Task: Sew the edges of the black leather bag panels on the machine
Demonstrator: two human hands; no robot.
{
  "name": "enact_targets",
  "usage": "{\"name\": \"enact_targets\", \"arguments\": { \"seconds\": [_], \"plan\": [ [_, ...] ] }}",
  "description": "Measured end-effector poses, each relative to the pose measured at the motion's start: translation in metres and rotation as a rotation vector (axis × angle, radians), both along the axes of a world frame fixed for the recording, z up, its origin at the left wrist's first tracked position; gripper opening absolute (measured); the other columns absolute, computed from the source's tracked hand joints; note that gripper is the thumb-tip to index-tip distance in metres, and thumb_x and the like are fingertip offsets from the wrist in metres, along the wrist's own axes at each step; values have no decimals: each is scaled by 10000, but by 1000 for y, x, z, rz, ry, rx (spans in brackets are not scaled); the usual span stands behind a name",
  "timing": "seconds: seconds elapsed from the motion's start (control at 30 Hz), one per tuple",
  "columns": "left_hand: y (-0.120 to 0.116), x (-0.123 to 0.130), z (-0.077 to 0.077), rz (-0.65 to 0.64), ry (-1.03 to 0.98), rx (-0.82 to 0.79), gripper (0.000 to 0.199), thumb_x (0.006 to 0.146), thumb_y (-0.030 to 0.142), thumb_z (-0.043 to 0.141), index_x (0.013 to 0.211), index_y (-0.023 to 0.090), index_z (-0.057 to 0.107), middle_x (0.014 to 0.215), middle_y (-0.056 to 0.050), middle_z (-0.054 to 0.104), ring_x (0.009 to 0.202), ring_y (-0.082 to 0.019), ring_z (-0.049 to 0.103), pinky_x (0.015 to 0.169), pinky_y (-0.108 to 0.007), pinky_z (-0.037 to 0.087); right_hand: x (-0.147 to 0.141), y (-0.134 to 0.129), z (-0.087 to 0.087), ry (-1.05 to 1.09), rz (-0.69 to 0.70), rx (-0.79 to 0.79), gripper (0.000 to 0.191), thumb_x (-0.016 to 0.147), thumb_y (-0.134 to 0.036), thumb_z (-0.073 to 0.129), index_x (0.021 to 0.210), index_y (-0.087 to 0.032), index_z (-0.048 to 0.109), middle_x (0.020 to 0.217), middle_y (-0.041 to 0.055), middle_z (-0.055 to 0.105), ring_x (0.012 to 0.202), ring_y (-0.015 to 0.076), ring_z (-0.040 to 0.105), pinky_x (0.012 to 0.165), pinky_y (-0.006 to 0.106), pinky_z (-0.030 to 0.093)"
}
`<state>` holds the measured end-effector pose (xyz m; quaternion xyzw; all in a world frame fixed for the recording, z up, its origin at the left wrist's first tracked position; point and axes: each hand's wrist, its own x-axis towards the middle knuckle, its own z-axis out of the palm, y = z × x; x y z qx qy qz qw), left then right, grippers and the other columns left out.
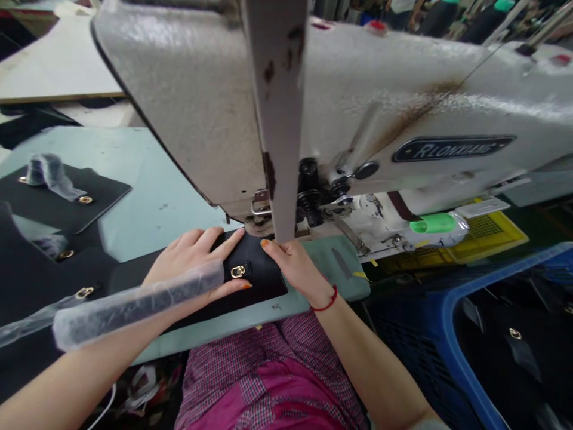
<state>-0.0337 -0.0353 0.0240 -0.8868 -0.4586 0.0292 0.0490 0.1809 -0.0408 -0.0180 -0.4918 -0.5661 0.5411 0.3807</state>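
Observation:
A black leather-like bag panel [264, 280] lies on the pale green table under the sewing machine head [188, 107]. It carries a gold buckle [238, 272] and a strap wrapped in clear plastic [138, 301], which runs across my left forearm. My left hand [192, 257] rests flat on the panel, fingers stretched and spread on both sides of the buckle. At the panel's right edge, my right hand [290, 266] grips it with the thumb on top; the other fingers are mostly hidden. The needle area is hidden behind the machine's upright cover [280, 119].
More black panels [94, 185] with wrapped straps lie at the left of the table [134, 161]. A blue basket [452, 304] at the right holds black pieces with gold buckles. Behind it sits a yellow crate [501, 230]. A green bobbin-like roll [432, 224] rests by the machine.

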Motion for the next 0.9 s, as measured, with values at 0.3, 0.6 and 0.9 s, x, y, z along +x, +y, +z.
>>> {"name": "enact_targets", "arguments": {
  "seconds": [0.3, 0.6, 0.9],
  "plan": [
    [2, 3, -2, 36, -39, -20, 842, 820, 724, 496, 1480, 206, 429, 1190, -177, 610, 995, -372, 566, 874, -489, 466, 27, -71, -29, -121, 39, 75, 402, 1019, -412, 445, 720, -186, 592, 697, 9, 607, 646, 149, 548, 594, 251, 360],
    [6, 6, 5, 52, -16, -31, 857, 821, 766, 437, 1443, 178, 490, 1215, -201, 600, 1043, -381, 532, 909, -490, 435, 21, -79, -36, -62, -10, 14, 443, 1031, -420, 445, 767, -181, 708, 764, 49, 741, 684, 170, 674, 635, 250, 461],
    [32, 4, 19, 35, -105, -89, 719, 812, 763, 465, 1201, 194, 668, 1035, -158, 652, 890, -329, 577, 825, -451, 446, 11, -66, -24, 118, -31, -89, 480, 1016, -447, 463, 709, -168, 703, 687, 45, 715, 631, 147, 675, 645, 227, 524]
  ]
}}
